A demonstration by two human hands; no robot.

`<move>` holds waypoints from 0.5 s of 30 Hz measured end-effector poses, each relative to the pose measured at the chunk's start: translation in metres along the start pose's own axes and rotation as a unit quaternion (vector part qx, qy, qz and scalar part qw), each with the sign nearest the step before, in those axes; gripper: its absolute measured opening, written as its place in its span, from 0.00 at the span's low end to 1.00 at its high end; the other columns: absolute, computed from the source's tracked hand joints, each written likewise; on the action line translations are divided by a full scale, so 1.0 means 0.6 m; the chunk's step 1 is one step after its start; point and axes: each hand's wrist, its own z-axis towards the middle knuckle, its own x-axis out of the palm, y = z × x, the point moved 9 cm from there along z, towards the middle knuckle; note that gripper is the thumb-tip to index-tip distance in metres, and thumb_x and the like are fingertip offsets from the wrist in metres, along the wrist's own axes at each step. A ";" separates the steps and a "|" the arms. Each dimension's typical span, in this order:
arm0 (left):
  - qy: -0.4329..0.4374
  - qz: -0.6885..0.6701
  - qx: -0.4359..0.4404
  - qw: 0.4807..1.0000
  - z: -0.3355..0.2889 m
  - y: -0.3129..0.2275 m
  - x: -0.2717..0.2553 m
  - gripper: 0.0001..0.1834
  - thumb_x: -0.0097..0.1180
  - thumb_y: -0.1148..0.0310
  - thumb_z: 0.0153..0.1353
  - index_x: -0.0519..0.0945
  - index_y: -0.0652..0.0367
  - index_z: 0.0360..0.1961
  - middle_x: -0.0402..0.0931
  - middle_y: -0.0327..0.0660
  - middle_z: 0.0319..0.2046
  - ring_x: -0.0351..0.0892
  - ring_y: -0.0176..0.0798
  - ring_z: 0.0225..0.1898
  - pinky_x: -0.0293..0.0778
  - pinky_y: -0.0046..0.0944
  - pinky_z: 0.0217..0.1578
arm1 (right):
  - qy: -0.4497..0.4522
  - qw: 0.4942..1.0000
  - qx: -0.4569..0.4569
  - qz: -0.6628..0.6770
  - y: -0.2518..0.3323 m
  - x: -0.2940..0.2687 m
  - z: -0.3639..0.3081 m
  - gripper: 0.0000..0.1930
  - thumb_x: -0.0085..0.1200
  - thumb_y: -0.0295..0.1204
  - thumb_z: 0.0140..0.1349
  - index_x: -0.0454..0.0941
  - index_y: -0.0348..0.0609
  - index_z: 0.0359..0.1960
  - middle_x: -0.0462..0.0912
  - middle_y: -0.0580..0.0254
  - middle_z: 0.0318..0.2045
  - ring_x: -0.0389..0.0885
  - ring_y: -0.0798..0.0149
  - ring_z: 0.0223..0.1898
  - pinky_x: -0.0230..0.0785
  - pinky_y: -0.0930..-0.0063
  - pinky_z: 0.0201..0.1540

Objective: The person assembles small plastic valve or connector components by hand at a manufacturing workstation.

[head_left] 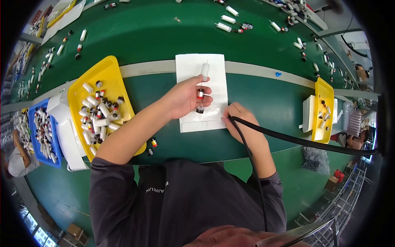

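My left hand (pixel 183 98) is closed over a white sheet or flat box (pixel 191 68). Between its thumb and fingers is a white cylinder with a thin tip (pixel 205 71), pointing away from me. Against the same fingers rests a small vial with a red and dark label (pixel 200 94). A clear piece with a black end (pixel 200 109) shows just below them. My right hand (pixel 243 118) has its fingers curled together at the right edge of the white sheet. A black cable passes in front of it, and whatever those fingers hold is hidden.
A yellow tray (pixel 75 96) of white cylinders and vials stands at left, beside a blue tray (pixel 57 154). Two loose vials (pixel 154 142) lie near the table edge. Another yellow tray (pixel 319 133) is at right. The green belt (pixel 156 37) beyond carries scattered pieces.
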 end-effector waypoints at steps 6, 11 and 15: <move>-0.020 0.020 -0.022 0.999 -0.001 0.017 -0.017 0.20 0.36 0.54 0.79 0.69 0.56 0.58 0.78 0.47 0.46 0.83 0.44 0.42 0.78 0.45 0.53 | 0.102 0.947 0.185 0.243 -0.062 -0.022 -0.029 0.08 0.62 0.24 0.64 0.73 0.40 0.36 0.81 0.63 0.34 0.80 0.69 0.33 0.72 0.74 0.36; -0.019 -0.039 0.047 0.998 -0.028 -0.026 0.021 0.21 0.29 0.55 0.80 0.69 0.58 0.55 0.74 0.59 0.60 0.76 0.53 0.63 0.74 0.45 0.62 | -0.208 0.908 0.132 0.340 -0.092 -0.059 -0.003 0.17 0.63 0.21 0.62 0.70 0.43 0.48 0.81 0.68 0.34 0.78 0.74 0.35 0.70 0.79 0.41; 0.063 -0.114 0.130 0.983 -0.056 -0.044 0.052 0.22 0.30 0.53 0.80 0.70 0.57 0.55 0.73 0.53 0.64 0.76 0.44 0.60 0.72 0.39 0.56 | -0.248 0.945 0.040 0.207 0.057 -0.023 0.060 0.24 0.65 0.20 0.59 0.69 0.43 0.54 0.83 0.63 0.34 0.82 0.66 0.36 0.72 0.75 0.42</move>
